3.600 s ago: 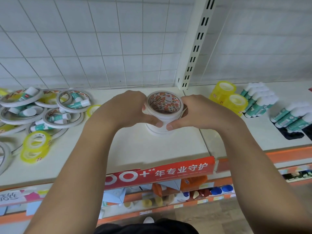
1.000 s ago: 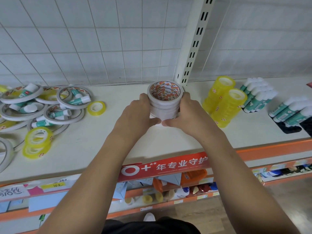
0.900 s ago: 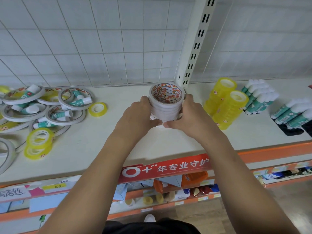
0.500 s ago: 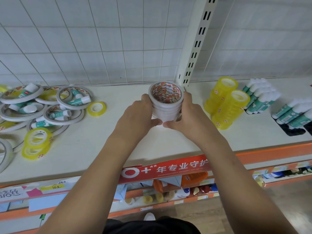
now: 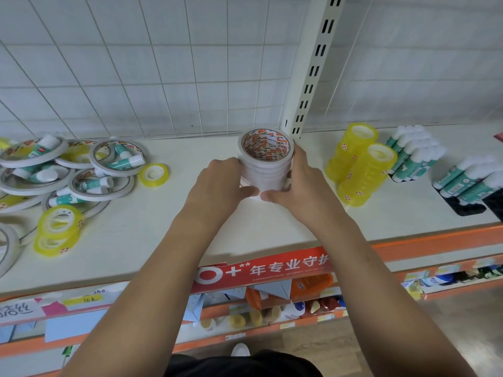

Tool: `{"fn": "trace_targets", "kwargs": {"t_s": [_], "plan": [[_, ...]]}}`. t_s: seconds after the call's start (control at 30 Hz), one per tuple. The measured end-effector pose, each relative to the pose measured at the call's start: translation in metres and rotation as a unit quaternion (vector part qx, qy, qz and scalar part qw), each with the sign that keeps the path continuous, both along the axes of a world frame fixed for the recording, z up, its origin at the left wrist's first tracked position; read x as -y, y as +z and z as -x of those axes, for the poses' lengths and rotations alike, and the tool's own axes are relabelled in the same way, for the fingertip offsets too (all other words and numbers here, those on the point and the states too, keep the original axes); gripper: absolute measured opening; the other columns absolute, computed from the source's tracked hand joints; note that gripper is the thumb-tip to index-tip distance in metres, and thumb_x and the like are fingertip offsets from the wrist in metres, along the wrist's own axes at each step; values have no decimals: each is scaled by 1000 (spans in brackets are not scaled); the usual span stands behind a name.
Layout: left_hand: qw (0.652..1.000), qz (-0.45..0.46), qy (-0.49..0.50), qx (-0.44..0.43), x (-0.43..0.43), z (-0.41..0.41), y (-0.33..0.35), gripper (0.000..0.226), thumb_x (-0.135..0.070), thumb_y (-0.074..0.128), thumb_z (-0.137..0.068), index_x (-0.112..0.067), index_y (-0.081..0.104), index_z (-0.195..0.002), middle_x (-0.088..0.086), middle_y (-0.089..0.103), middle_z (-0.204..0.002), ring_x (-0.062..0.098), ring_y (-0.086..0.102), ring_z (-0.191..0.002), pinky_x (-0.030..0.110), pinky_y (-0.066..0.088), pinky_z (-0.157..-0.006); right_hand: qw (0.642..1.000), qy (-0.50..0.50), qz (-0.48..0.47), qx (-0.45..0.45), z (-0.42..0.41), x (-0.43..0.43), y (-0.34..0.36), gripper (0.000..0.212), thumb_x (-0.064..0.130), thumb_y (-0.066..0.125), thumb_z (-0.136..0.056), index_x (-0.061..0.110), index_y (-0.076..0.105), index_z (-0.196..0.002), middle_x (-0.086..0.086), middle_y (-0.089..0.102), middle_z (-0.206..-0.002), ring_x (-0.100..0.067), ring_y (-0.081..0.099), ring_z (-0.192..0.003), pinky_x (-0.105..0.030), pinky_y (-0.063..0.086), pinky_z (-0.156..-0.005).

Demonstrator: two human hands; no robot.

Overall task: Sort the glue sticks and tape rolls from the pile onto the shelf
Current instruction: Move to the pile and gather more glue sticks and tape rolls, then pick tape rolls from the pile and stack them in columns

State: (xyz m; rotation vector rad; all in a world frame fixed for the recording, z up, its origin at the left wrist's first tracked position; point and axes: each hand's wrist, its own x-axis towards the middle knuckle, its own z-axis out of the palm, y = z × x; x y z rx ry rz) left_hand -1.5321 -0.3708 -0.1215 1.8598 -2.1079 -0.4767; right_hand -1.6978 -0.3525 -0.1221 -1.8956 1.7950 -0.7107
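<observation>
Mid-shelf [image 5: 152, 229], at 12 o'clock from frame centre: stack of white tape rolls [image 5: 265, 170], upright, red-printed core facing up. Base hidden by the thumbs; cannot tell whether flat on the board. Close behind at 1 o'clock: slotted upright post [image 5: 313, 69].

Left hand [image 5: 217, 183] at 9 o'clock of the stack, fingers curled round its side, thumb hooked across the lower front. Right hand [image 5: 302, 183] at 3 o'clock, same clasp mirrored, thumb tip nearly meeting the other thumb at 6 o'clock of the stack. Stack gripped between the two.

At 9 o'clock along the shelf, well apart from the stack: pile [image 5: 68, 172] of wide flat white tape rings, green-and-white glue sticks lying in and across them. Loose yellow roll [image 5: 154, 175] between pile and stack. Two more yellow rolls [image 5: 58, 229] at 8 o'clock, one on the other, near the front edge.

At 3 o'clock, near the right hand but apart: two columns of yellow tape [image 5: 362, 170], leaning. Beyond them, at 2 to 3 o'clock: rows of sorted glue sticks [image 5: 413, 156], white caps.

At 6 o'clock, on the shelf lip: red label strip [image 5: 261, 268]. At 12 o'clock, behind all: wire grid panel [image 5: 136, 77].
</observation>
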Motion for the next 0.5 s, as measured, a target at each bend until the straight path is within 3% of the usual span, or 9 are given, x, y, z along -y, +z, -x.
{"fn": "trace_targets", "kwargs": {"t_s": [0.03,0.1,0.2,0.3,0.5], "plan": [[1000,-10,0,5,-2,-2,-1,48,-42,74,-80,-8,56,-110,10,65,-110,32,60,-101,38,47,-77,999,-9,-16,-26,0,-5,0,97,35,86,-70,10,29,-144,-9,64,-110,-29,62,-102,-35,48,-75],[999,-13,3,33,-9,-9,-2,49,-42,71,-83,-11,55,-117,7,64,-111,31,60,-102,39,49,-81,992,-36,-41,-112,0,-19,2,71,44,80,-75,7,45,-124,-7,59,-91,-31,62,-93,-33,41,-66],[996,22,-5,86,-24,-26,-1,38,-46,60,-89,-22,56,-118,1,66,-106,26,62,-99,40,51,-81,978,-9,-20,-208,-9,-44,6,36,48,64,-88,14,59,-99,-1,64,-86,-25,62,-85,-35,48,-67],[995,32,-23,93,-40,-48,4,33,-49,55,-91,-28,58,-116,-4,65,-108,20,61,-98,35,51,-78,985,68,6,-158,-37,-53,12,19,39,59,-93,21,66,-96,4,67,-83,-16,63,-77,-34,53,-70],[991,70,35,106,-71,-110,12,25,-44,55,-91,-31,61,-112,-8,64,-108,18,62,-99,34,51,-77,978,173,36,-108,-111,-39,15,19,36,62,-93,20,68,-101,3,70,-89,-13,64,-78,-29,53,-71]]}}
